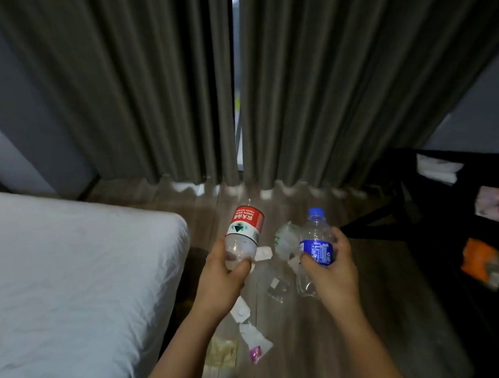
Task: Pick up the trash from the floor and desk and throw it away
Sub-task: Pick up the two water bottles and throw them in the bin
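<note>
My left hand (226, 277) grips the base end of an empty clear bottle with a red label (244, 228), held above the floor. My right hand (327, 268) grips a clear bottle with a blue label and blue cap (316, 237), cap pointing away from me. Below and between my hands, trash lies on the wooden floor: a crumpled clear plastic bag (287, 240), white paper scraps (239, 309), a wrapper with a pink patch (256, 344), a yellowish packet (223, 352) and clear plastic pieces (278, 289).
A bed with a white sheet (76, 279) fills the left. Grey curtains (154, 93) hang ahead, down to the floor. A black desk (453, 227) on the right carries white tissue (437, 168), an orange packet (483, 262) and colourful wrappers (493, 205).
</note>
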Demonstrator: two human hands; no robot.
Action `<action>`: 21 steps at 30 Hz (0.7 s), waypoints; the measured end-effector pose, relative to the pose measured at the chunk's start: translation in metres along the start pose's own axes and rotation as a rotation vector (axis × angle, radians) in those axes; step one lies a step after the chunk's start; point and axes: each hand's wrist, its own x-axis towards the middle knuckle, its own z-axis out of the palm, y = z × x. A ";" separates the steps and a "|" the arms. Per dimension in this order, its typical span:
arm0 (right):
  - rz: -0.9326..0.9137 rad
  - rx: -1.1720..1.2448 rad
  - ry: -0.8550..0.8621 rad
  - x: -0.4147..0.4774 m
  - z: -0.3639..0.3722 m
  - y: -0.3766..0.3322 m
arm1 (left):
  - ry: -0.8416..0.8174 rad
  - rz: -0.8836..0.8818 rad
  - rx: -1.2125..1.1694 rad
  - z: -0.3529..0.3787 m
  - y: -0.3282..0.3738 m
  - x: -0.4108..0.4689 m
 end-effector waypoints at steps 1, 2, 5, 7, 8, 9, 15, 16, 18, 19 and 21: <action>-0.026 0.013 0.020 -0.003 -0.006 -0.015 | 0.007 0.038 -0.022 -0.005 0.011 0.000; -0.057 0.025 0.042 -0.005 -0.011 -0.031 | 0.013 0.081 -0.040 -0.010 0.022 0.000; -0.160 0.073 0.148 -0.016 -0.024 -0.078 | 0.002 0.211 -0.043 -0.034 0.063 0.003; -0.209 0.100 0.187 -0.023 -0.028 -0.102 | 0.001 0.279 -0.041 -0.046 0.085 0.005; -0.229 0.117 0.203 -0.029 -0.030 -0.113 | -0.001 0.318 -0.054 -0.051 0.095 0.006; -0.245 0.137 0.222 -0.037 -0.031 -0.121 | -0.010 0.356 -0.066 -0.056 0.103 0.005; -0.301 0.145 0.418 -0.095 -0.060 -0.152 | -0.220 0.537 -0.184 -0.053 0.145 -0.020; -0.319 0.136 0.474 -0.104 -0.070 -0.156 | -0.270 0.561 -0.222 -0.049 0.153 -0.027; -0.353 0.104 0.586 -0.122 -0.094 -0.166 | -0.371 0.602 -0.287 -0.039 0.168 -0.044; -0.365 0.089 0.636 -0.132 -0.107 -0.171 | -0.412 0.623 -0.314 -0.033 0.176 -0.053; -0.387 0.078 0.729 -0.154 -0.132 -0.178 | -0.498 0.656 -0.364 -0.020 0.194 -0.073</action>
